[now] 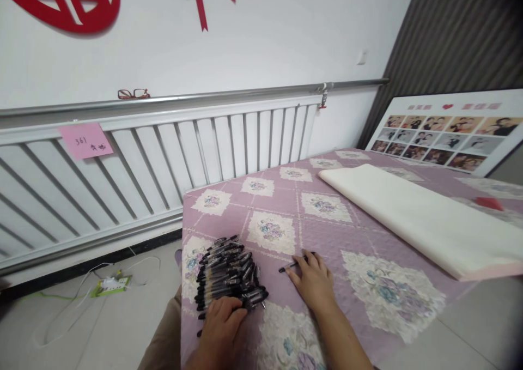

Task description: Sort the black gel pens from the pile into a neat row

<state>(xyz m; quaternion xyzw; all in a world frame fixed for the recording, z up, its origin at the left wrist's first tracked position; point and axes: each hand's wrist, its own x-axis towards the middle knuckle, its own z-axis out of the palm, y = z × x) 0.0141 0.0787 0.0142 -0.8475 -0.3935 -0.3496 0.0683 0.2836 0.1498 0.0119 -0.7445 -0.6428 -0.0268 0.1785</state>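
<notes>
A pile of black pens (226,274) with clear barrels lies on the purple floral tablecloth (278,274), most of them roughly side by side. My left hand (223,318) is at the near end of the pile, its bent fingers together over the nearest pens; what is under the fingers is hidden. To the right of the pile, a single black pen (288,267) lies across the cloth under my right hand (314,280). The right thumb and fingertips close on this pen, and its two ends show on either side of them.
A folded cream sheet (417,217) lies on the right of the table, with a red item (489,203) beyond. A photo board (445,133) leans behind. A white radiator (229,141) runs along the wall; a power strip (111,285) with cables is on the floor.
</notes>
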